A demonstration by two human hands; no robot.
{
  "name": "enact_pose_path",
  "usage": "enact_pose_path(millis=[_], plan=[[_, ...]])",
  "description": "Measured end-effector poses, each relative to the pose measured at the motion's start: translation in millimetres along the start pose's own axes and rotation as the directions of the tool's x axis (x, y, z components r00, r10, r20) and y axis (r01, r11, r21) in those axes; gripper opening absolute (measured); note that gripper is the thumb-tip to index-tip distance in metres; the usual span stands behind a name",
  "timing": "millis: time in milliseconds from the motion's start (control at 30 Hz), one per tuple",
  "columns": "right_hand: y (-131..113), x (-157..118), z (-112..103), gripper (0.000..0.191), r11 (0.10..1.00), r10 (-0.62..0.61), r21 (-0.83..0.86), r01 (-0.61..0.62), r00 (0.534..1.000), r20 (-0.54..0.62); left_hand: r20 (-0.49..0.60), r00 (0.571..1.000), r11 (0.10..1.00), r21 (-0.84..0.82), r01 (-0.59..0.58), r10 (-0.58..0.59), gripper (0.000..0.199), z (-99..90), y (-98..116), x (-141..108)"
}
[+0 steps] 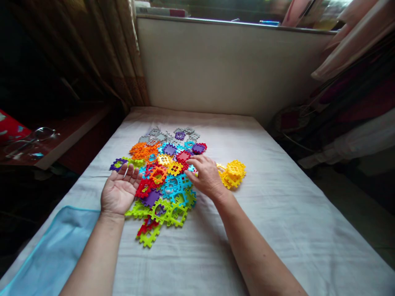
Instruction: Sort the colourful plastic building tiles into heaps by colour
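Observation:
A heap of notched plastic building tiles lies on the bed sheet, with a purple tile [152, 198], a light blue tile [171, 186] and a lime green tile [159, 210] on its near side. Palm up and fingers stretched, my left hand [119, 192] rests at the heap's left edge with nothing in it. My right hand [206, 174] reaches over the right side, fingers half bent and apart, close to a red tile [184, 156]; no tile shows in its grip. Beyond its wrist sits a separate pile of yellow tiles [233, 173]. Grey tiles [160, 135] lie at the far end.
The pale sheet [277, 213] covers a flat surface that meets a white wall panel [216, 70]. A light blue cloth [61, 242] lies at the left. Eyeglasses [43, 133] rest on a dark red shelf [70, 131]. Curtains and hanging fabric flank both sides.

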State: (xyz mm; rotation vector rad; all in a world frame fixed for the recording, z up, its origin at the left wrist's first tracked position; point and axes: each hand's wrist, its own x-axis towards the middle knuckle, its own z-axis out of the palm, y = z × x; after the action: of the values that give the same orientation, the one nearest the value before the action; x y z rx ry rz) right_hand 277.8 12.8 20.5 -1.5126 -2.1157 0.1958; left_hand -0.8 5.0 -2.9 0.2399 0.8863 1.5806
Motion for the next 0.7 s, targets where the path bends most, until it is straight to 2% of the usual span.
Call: enact_pose_path(millis=[100, 233, 433, 700], plan=[[-19.0, -1.6, 23.4, 0.038, 0.999, -0.002, -0.038, 0.003, 1.000, 0.025, 0.027, 1.000, 1.000, 0.000, 0.003, -0.003, 0.020, -2.3, -0.2, 1.1], [-24.3, -3.4, 35.6, 0.038, 0.998, 0.017, -0.065, -0.014, 0.999, 0.036, 0.040, 0.999, 1.000, -0.013, 0.011, -0.010, 0.020, -5.1, -0.6, 2.5], [-24.0, -3.3, 41.2, 0.020, 0.998, -0.001, -0.055, 0.002, 1.000, 0.025, 0.019, 1.000, 0.999, -0.031, 0.013, -0.012, 0.020, -1.4, -0.5, 0.6], [-25.1, -1.1, 37.6, 0.018, 0.998, 0.010, -0.067, -0.006, 0.998, 0.063, -0.036, 0.999, 0.999, -0.044, 0.014, -0.016, 0.025, 6.7, -0.2, -4.8]])
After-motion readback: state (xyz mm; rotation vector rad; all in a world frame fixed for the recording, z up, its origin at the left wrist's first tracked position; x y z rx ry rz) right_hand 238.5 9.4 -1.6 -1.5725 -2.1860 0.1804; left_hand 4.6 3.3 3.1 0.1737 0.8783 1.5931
